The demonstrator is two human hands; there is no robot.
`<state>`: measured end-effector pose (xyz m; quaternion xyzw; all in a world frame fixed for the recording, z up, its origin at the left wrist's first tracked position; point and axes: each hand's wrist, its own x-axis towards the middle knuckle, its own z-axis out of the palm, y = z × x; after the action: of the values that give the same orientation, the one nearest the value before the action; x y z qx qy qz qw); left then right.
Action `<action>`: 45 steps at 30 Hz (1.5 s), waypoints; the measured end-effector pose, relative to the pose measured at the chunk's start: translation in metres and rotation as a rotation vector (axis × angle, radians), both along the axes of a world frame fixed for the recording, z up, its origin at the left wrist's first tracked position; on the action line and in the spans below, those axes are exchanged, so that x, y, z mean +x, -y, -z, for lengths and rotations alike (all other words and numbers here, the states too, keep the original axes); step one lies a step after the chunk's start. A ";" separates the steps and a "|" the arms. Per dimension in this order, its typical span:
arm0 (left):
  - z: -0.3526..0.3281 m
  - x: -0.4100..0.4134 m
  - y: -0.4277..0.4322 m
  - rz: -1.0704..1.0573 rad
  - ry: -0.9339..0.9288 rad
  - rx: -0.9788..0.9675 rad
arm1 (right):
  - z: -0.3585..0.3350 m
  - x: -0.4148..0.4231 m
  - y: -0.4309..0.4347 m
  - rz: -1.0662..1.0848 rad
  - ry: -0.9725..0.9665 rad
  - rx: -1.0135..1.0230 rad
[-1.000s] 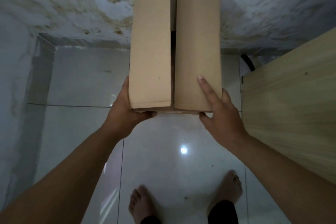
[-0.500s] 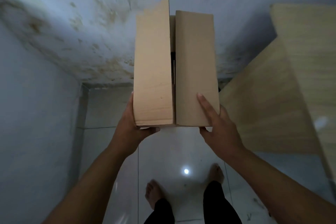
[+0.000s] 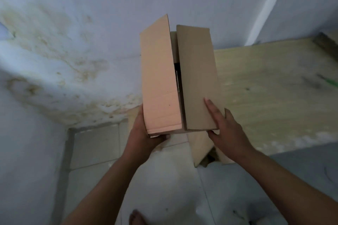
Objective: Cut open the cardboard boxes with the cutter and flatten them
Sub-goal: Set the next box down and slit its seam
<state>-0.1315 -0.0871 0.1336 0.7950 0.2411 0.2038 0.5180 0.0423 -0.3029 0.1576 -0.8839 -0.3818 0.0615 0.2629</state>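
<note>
Beside pale wooden table [image 3: 274,97], left hand [image 3: 143,138] and right hand [image 3: 229,133] carry brown cardboard box [image 3: 159,78], fingers [image 3: 212,109] gripping near end; next, likely: set down, cut.

Your feed's dim and cool-toned. Light catches the left flap of the brown cardboard box [image 3: 160,86], and the right flap sits in shade. Motion blur smears the pale wooden counter [image 3: 274,87]. Wide-angle bends the edges.

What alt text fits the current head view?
Two hands hold a cardboard box, its flaps slightly apart: the left hand grips the near left corner, the right hand the near right edge, fingers flat on the flap. Behind are a stained wall and a wooden table.
</note>
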 end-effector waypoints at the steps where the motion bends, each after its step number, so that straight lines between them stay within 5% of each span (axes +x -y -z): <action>1: -0.002 0.015 0.023 0.012 0.007 -0.007 | -0.003 0.014 0.026 0.008 0.004 -0.010; 9: -0.003 0.133 0.170 0.126 -0.038 -0.091 | -0.016 0.121 0.182 0.030 -0.031 -0.111; 22: 0.032 0.258 0.227 0.364 -0.417 -0.174 | 0.046 0.219 0.256 0.201 -0.177 -0.203; 34: 0.020 0.436 0.197 0.286 -0.675 -0.130 | 0.041 0.343 0.239 0.304 -0.369 -0.114; 45: 0.022 0.534 0.237 -0.123 -0.665 -0.194 | 0.053 0.471 0.242 0.227 -0.451 0.032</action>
<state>0.4029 -0.3238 0.1112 0.7491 0.4624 -0.0593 0.4707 0.5136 -0.5447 0.1041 -0.8808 -0.2126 0.2215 0.3605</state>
